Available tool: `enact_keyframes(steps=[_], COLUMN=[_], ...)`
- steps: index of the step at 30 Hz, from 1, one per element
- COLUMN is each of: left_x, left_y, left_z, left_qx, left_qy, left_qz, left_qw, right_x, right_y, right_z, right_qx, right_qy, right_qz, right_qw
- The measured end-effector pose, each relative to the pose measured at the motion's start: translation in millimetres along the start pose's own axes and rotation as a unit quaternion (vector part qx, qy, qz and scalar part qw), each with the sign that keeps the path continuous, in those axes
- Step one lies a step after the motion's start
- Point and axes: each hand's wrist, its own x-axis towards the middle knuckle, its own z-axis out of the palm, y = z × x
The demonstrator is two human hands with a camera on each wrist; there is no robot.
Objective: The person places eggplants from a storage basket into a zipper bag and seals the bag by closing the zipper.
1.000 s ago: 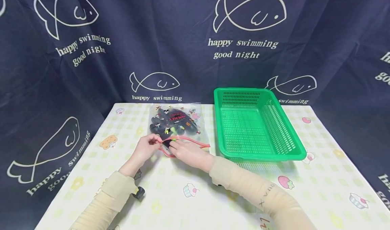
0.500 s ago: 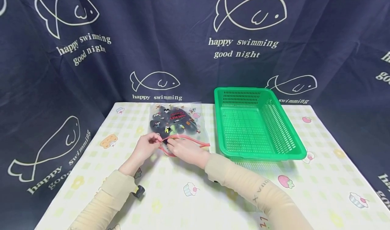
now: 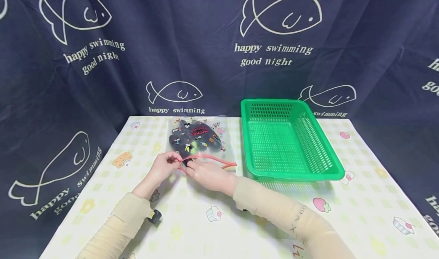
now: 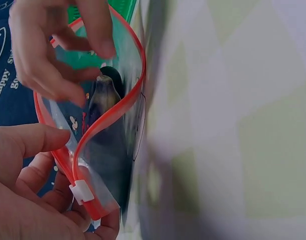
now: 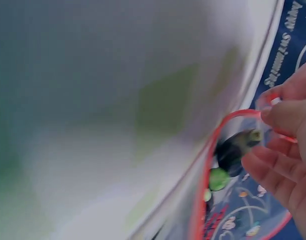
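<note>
A clear zip bag (image 3: 224,150) with a red edge and cartoon prints lies on the table, its mouth towards me. Inside are several dark eggplants (image 3: 181,143), seen through the plastic, and a green part (image 3: 194,147). My left hand (image 3: 164,167) pinches the bag's left corner beside a white slider (image 4: 82,192). At the bag's parted mouth is my right hand (image 3: 212,175). In the left wrist view its fingers (image 4: 100,30) are spread and bent, close to the stem end of one eggplant (image 4: 105,95), with no grip seen. Fingers and thumb also stand apart in the right wrist view.
A green plastic basket (image 3: 337,173) with slotted walls stands right of the bag, nothing visible in it. The table (image 3: 192,213) has a pale checked cloth with cupcake and strawberry prints. Behind it hangs a dark blue curtain (image 3: 212,30) with fish drawings.
My right hand shifts slightly at the bag's mouth, its fingertips now a little nearer to me and to the left. The contents move slightly. My left hand stays on the corner.
</note>
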Motion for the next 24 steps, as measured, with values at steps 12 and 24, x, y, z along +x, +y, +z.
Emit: enact_keyframes(steps=[12,24], left_x=[-0.9,-12.3], left_y=[-2.1,-11.3], left_z=[-7.5,-25.9], left_qx=[0.104,0.261], left_qy=[-0.034,-0.072], left_qz=[0.072,0.135], left_qw=[0.9913,0.9531], right_x=[8,29], right_y=[0,-15], right_z=[-22,-12], right_qx=[0.015,0.007], right_qy=[0.052,0.010], right_qz=[-0.014,0.019], right_qw=[0.998,1.000])
